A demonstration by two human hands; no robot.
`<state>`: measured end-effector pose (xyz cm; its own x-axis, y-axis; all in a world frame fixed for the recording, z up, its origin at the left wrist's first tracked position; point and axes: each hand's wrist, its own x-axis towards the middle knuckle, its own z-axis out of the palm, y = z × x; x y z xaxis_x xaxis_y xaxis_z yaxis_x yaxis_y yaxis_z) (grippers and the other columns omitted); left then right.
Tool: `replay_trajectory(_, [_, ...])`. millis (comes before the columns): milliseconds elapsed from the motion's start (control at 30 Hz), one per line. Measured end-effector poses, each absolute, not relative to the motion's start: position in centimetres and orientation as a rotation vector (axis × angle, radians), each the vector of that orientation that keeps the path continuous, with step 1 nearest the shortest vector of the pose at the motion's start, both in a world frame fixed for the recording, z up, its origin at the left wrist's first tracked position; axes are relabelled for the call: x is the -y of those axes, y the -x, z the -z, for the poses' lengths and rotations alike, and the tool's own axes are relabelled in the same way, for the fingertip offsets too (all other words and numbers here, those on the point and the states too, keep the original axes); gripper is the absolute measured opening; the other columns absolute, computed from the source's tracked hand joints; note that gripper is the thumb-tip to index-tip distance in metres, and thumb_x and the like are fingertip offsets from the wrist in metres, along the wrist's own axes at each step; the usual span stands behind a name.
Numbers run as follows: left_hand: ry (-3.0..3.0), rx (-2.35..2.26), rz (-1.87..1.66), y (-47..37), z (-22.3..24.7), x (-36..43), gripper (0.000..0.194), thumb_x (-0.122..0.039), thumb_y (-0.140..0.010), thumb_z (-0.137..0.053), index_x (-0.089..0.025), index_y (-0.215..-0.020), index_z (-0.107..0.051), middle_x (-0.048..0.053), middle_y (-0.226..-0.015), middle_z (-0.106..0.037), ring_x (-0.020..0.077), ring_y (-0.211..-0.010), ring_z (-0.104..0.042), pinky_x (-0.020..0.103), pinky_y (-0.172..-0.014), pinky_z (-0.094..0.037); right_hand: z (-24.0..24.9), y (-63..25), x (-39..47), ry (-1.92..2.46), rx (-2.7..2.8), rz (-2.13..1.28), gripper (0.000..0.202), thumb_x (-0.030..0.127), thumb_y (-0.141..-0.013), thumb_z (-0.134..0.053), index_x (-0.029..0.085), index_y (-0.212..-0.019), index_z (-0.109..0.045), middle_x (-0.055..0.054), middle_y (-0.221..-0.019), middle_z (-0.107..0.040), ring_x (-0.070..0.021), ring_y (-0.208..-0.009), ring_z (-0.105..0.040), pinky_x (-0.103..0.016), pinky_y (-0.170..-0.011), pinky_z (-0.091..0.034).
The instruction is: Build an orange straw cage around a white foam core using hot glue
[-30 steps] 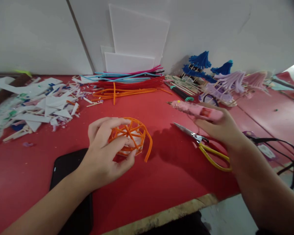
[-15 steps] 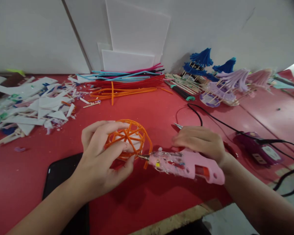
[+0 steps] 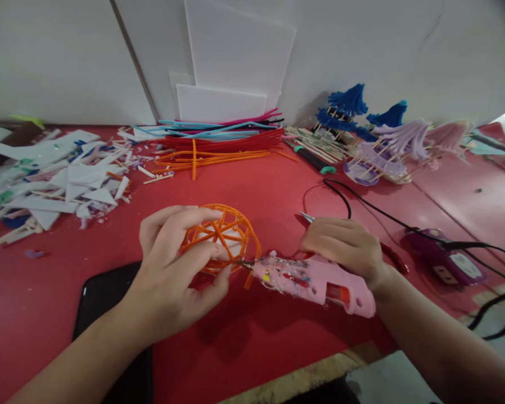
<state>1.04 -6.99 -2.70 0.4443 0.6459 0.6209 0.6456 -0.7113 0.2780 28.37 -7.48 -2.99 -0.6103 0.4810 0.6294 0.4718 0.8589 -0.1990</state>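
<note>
A round orange frame (image 3: 219, 227) of pipe-cleaner-like strips, with spokes meeting in its middle and a white disc inside, is gripped at its left and near rim by my left hand (image 3: 177, 275). My right hand (image 3: 345, 247) wraps round a pink hot glue gun (image 3: 307, 280) smeared with glue strands. The gun's metal nozzle touches or nearly touches the frame's near right rim, close to my left fingertips. One loose orange strip end hangs down at the right rim. Red-handled pliers or cutters (image 3: 394, 259) lie beneath my right hand, their metal tip showing beyond it.
A black phone (image 3: 105, 297) lies under my left forearm. White scraps (image 3: 79, 177) heap at the left; coloured strips (image 3: 219, 134) lie at the back. A green-and-black cutter (image 3: 313, 159), blue and lilac models (image 3: 387, 140) and a purple power block (image 3: 441, 255) with black cable occupy the right.
The glue gun has shifted slightly left and its nozzle has come up against the frame's rim. My left hand and the frame have hardly moved.
</note>
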Motion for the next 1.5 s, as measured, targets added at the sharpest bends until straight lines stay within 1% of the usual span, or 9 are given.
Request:
replay_trajectory(100, [-2.684,-1.178,-1.151,-1.1,2.7,7.0,0.008,-0.027,-0.082,-0.059,-0.026,-0.075,-0.063,0.008,-0.119,-0.059,0.033,-0.112,-0.052,0.059,-0.093,-0.042,3.0,-28.3,7.5,0.707,2.3,-0.014,0.016,0.026,-0.094,-0.044,0.022,-0.085,-0.057,-0.004,-0.063,-0.059,-0.0188,-0.062,-0.06,-0.034,-0.057,-0.049])
replay_trajectory(200, [-2.682,-1.187,-1.144,-1.1,2.6,7.0,0.01,-0.029,-0.084,-0.058,-0.026,-0.076,-0.064,0.007,-0.119,-0.059,0.0326,-0.112,-0.052,0.06,-0.093,-0.042,2.9,-28.4,7.6,0.74,2.308,-0.024,0.017,0.026,-0.095,-0.043,0.023,-0.083,-0.056,-0.003,-0.062,-0.058,-0.0182,-0.061,-0.059,-0.032,-0.056,-0.048])
replay_trajectory(367, [-2.674,-1.191,-1.133,-1.0,2.6,6.9,0.01,-0.03,-0.085,-0.057,-0.027,-0.077,-0.064,0.006,-0.12,-0.057,0.0319,-0.113,-0.051,0.06,-0.094,-0.041,2.8,-28.7,7.5,0.748,2.322,-0.042,0.013,0.024,-0.093,-0.046,0.022,-0.083,-0.054,-0.003,-0.062,-0.057,-0.0177,-0.059,-0.057,-0.032,-0.054,-0.046])
replay_trajectory(600, [-2.716,-1.176,-1.139,-1.2,2.7,6.8,0.007,-0.026,-0.083,-0.059,-0.025,-0.077,-0.062,0.007,-0.119,-0.058,0.0311,-0.111,-0.053,0.056,-0.095,-0.041,2.6,-28.4,7.6,0.725,2.334,-0.036,0.016,0.022,-0.094,-0.041,0.02,-0.082,-0.052,-0.005,-0.061,-0.056,-0.0188,-0.06,-0.057,-0.032,-0.054,-0.045])
replay_trajectory(767, [-2.743,-1.166,-1.126,-1.1,2.7,6.8,0.006,-0.024,-0.082,-0.061,-0.024,-0.077,-0.064,0.009,-0.119,-0.058,0.0316,-0.111,-0.052,0.055,-0.095,-0.04,2.6,-28.7,7.7,0.766,2.328,-0.052,0.015,0.022,-0.093,-0.043,0.02,-0.081,-0.051,-0.004,-0.062,-0.055,-0.0173,-0.059,-0.055,-0.031,-0.054,-0.044])
replay_trajectory(933, [-2.804,-1.127,-1.113,-0.8,2.7,6.8,0.004,-0.02,-0.078,-0.065,-0.024,-0.079,-0.064,0.008,-0.12,-0.057,0.0309,-0.112,-0.05,0.052,-0.095,-0.04,3.5,-29.5,7.5,0.778,2.294,-0.014,0.013,0.023,-0.092,-0.046,0.02,-0.08,-0.052,-0.003,-0.063,-0.055,-0.0161,-0.059,-0.054,-0.03,-0.054,-0.042])
replay_trajectory(1100, [-2.739,-1.16,-1.131,-0.9,2.8,6.9,0.005,-0.023,-0.081,-0.062,-0.024,-0.077,-0.065,0.007,-0.12,-0.057,0.0303,-0.112,-0.051,0.052,-0.098,-0.038,3.6,-29.7,7.4,0.808,2.274,-0.003,0.01,0.02,-0.089,-0.048,0.019,-0.079,-0.051,-0.002,-0.063,-0.053,-0.015,-0.057,-0.051,-0.03,-0.052,-0.039])
replay_trajectory(1267, [-2.743,-1.162,-1.122,-0.9,2.7,6.9,0.005,-0.024,-0.082,-0.062,-0.025,-0.077,-0.065,0.007,-0.12,-0.058,0.0303,-0.112,-0.052,0.054,-0.097,-0.039,2.9,-29.6,7.5,0.817,2.321,-0.038,0.007,0.017,-0.087,-0.049,0.018,-0.08,-0.05,-0.004,-0.063,-0.053,-0.0158,-0.057,-0.052,-0.03,-0.051,-0.038])
replay_trajectory(1500, [-2.729,-1.177,-1.119,-1.0,2.7,6.9,0.006,-0.025,-0.081,-0.063,-0.025,-0.075,-0.064,0.006,-0.119,-0.059,0.0299,-0.111,-0.052,0.052,-0.097,-0.04,3.8,-29.8,7.4,0.835,2.256,-0.003,0.014,0.03,-0.09,-0.045,0.021,-0.08,-0.049,-0.003,-0.062,-0.052,-0.0164,-0.055,-0.05,-0.032,-0.049,-0.036])
